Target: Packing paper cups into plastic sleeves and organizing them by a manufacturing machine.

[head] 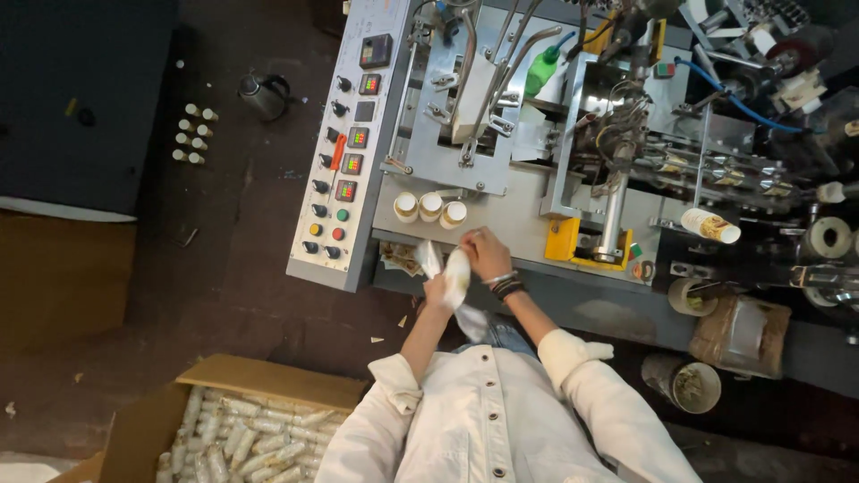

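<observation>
I look down at my two hands in front of a grey cup-forming machine (501,134). My left hand (439,291) grips the lower part of a white cloth (456,273). My right hand (486,253), with dark bands on the wrist, pinches the upper end of the same cloth at the machine's front edge. Three small paper cups (429,207) stand in a row on the machine deck just beyond my hands. My sleeves are white.
A control panel (344,152) with knobs and coloured buttons slopes at the left of the machine. A cardboard box (228,420) of stacked cups sits at lower left. A metal kettle (259,92) and several small bottles (192,134) stand on the dark floor. Tape rolls (828,237) lie right.
</observation>
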